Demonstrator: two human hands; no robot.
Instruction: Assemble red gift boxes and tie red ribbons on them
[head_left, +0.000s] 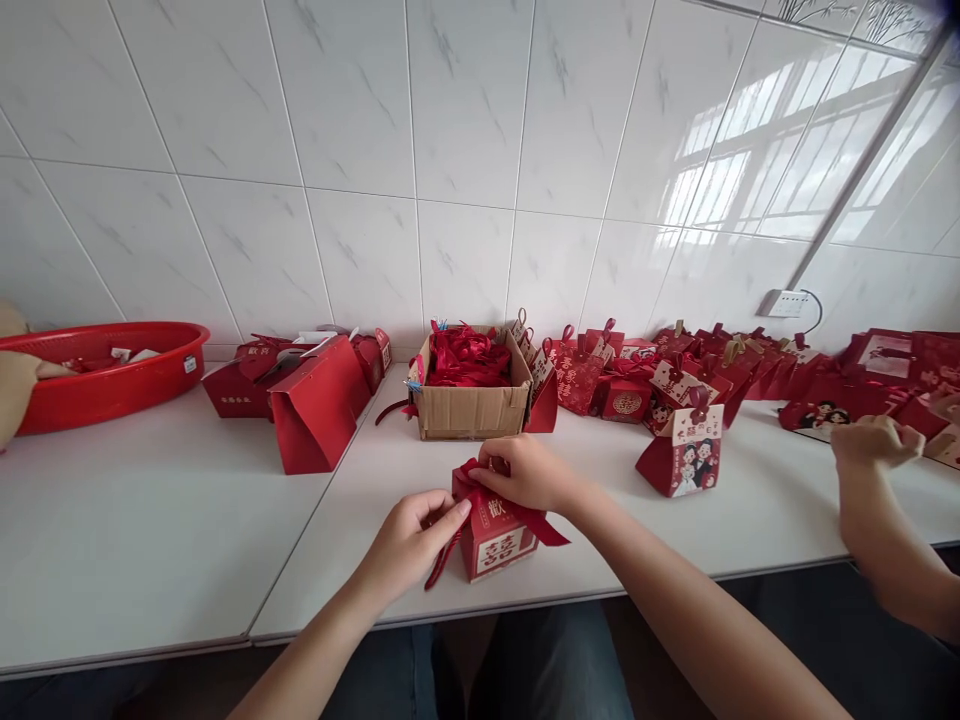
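Note:
A small red gift box (501, 548) with a pale printed panel stands on the table right in front of me. Dark red ribbon (544, 524) runs across its top, one tail lying to the right and another hanging down on the left. My left hand (420, 535) pinches the ribbon at the box's upper left corner. From above, my right hand (525, 472) is closed on the ribbon at the top of the box, its fingertips partly hidden. Both hands are close together, touching the box's top.
Behind the box is a cardboard carton (472, 412) full of red ribbons. Red boxes (319, 405) stand at left beside a red basin (112, 385). A couple-printed box (694, 455) and many others stand right, near another person's hand (874, 440). A power strip (784, 303) is on the wall.

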